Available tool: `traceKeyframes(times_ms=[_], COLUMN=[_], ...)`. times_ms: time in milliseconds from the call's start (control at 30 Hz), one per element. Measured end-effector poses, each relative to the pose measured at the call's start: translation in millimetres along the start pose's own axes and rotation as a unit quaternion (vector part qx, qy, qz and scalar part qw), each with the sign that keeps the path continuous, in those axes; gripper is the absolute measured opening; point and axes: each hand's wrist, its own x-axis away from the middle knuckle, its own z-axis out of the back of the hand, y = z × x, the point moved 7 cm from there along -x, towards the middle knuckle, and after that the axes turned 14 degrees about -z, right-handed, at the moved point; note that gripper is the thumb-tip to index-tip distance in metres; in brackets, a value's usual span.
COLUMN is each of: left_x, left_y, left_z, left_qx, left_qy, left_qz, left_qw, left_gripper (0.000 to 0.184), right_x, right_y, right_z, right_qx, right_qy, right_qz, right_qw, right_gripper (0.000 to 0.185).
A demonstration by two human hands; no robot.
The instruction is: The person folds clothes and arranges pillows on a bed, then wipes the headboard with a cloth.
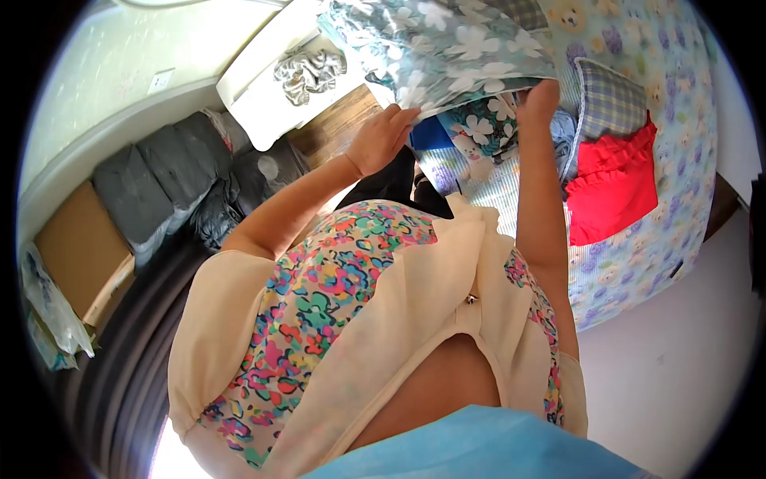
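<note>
A teal floral cloth (455, 48) with white flowers, possibly a pillowcase or a garment, is stretched out in front of me over the edge of the bed. My left hand (384, 137) pinches its near edge on the left side. At the right end of the same edge, my right hand (540, 102) is closed on the fabric. Below that edge shows a darker green piece of floral fabric (488, 126); whether it belongs to the same cloth I cannot tell. Right of my right forearm lie a red ruffled cloth (613, 188) and a plaid cushion (613, 100).
The bed (622, 287) has a bear-and-flower print cover. A white cabinet (259, 112) at the upper left has a crumpled grey cloth (311, 73) on it. Dark grey packages (183, 156) and a cardboard box (84, 247) line the left wall.
</note>
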Motion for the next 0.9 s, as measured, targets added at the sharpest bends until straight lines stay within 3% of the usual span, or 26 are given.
traceKeyframes(times_ms=[67,133,267,300,400,433,467,533,600,700,733,800,833,867,900], left_x=[8.2,11.2,4.5,3.5,1.9,0.9,-0.9,-6.5,-13.3,-22.8,-24.4,-20.1,-18.0,-11.5,-1.0], left_y=[11.5,29.3,67.3,76.3,95.9,100.7,105.0,117.2,126.1,132.6,136.9,117.3,94.7,66.5,49.4], left_z=[-5.1,-2.2,9.1,10.2,-0.9,-8.1,-13.4,-17.5,-18.5,-4.6,2.6,17.5,22.4,24.8,25.1], left_qx=[-0.037,-0.045,-0.056,-0.039,0.007,-0.001,-0.001,0.016,0.019,0.003,-0.016,0.124,0.166,0.211,0.167], left_qy=[-0.036,-0.012,0.077,0.106,0.104,0.102,0.105,0.137,0.142,0.156,0.166,0.24,0.312,0.378,0.382], left_qz=[-0.066,-0.064,-0.117,-0.125,-0.046,-0.049,-0.049,-0.096,-0.122,-0.159,-0.172,-0.08,-0.069,-0.055,0.008], left_qw=[0.996,0.997,0.988,0.986,0.994,0.994,0.993,0.986,0.982,0.975,0.971,0.959,0.933,0.9,0.909], left_gripper=[0.02,0.015,0.015,0.015,0.016,0.016,0.016,0.014,0.014,0.015,0.016,0.027,0.029,0.031,0.033], right_x=[8.8,23.0,34.9,49.1,79.2,95.8,112.3,153.2,211.9,203.1,203.9,198.2,201.3,203.0,201.1], right_y=[-16.0,-35.7,-73.1,-89.2,-86.2,-91.4,-93.6,-55.1,-20.1,8.7,10.0,-3.4,-11.9,-23.6,-35.1], right_z=[0.3,1.0,8.9,12.4,27.9,36.7,38.1,15.1,-19.7,-22.7,-25.9,-28.9,-36.0,-46.4,-54.2], right_qx=[0.018,0.033,0.062,0.206,0.141,0.317,0.468,0.519,0.577,0.641,0.641,0.564,0.565,0.493,0.451], right_qy=[-0.01,-0.016,-0.124,-0.107,-0.126,-0.035,0.056,-0.138,-0.278,-0.24,-0.241,-0.201,-0.201,-0.225,-0.238], right_qz=[0.038,0.078,0.109,0.207,0.154,0.305,0.438,0.321,0.366,0.339,0.341,0.297,0.298,0.261,0.248], right_qw=[0.999,0.996,0.984,0.95,0.97,0.898,0.765,0.78,0.675,0.645,0.644,0.744,0.742,0.799,0.824], right_gripper=[0.031,0.03,0.033,0.034,0.039,0.042,0.046,0.051,0.046,0.035,0.035,0.027,0.027,0.025,0.024])
